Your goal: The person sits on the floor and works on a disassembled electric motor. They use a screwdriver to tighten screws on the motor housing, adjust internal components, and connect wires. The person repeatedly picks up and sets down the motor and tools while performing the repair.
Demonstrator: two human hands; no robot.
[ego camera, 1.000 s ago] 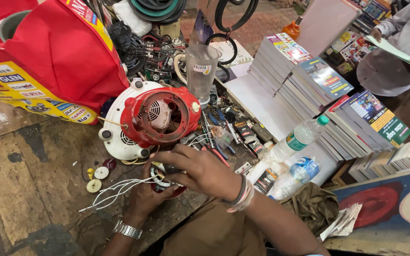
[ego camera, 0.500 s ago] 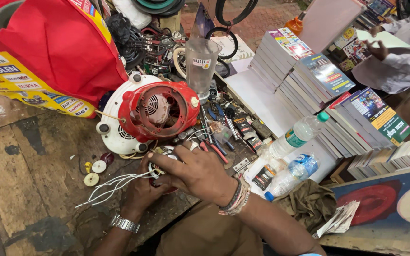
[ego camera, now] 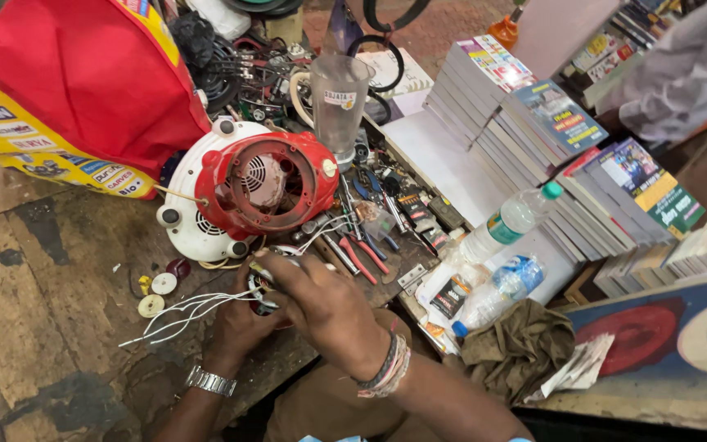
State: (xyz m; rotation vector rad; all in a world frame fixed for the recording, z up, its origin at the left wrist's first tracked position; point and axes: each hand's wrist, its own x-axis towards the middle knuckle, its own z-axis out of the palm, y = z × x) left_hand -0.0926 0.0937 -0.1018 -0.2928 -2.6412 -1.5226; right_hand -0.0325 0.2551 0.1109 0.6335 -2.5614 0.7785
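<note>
Looking down from the head camera: both hands meet over a small wound part (ego camera: 265,288), mostly hidden by fingers, at the near edge of the worn wooden bench (ego camera: 34,327).

- Right hand (ego camera: 329,307): fingers curled and pressed around the part from above; beaded bands at the wrist. What the fingertips pinch cannot be made out.
- Left hand (ego camera: 239,323): cupped beneath the part, fingers closed under it; metal watch (ego camera: 210,381) on the wrist.
- White wires (ego camera: 182,311): thin bundle trailing left from the part across the bench.
- Red motor housing (ego camera: 267,184): round, glossy plastic, open ring facing up, seated on a white vented base (ego camera: 190,229), just beyond the hands.
- Small discs (ego camera: 157,293): cream and dark red, beside the wires.
- Red bag (ego camera: 83,74): soft, with a yellow printed panel, cut off at top left.
- Clear plastic jar (ego camera: 339,102): upright, small label.
- Hand tools (ego camera: 366,245): red-handled pliers among cluttered screwdrivers.
- Stacked books (ego camera: 533,123): glossy covers, right.
- Two plastic bottles (ego camera: 501,254): lying tilted, blue labels.
- Olive cloth (ego camera: 517,348): crumpled, bottom right.
</note>
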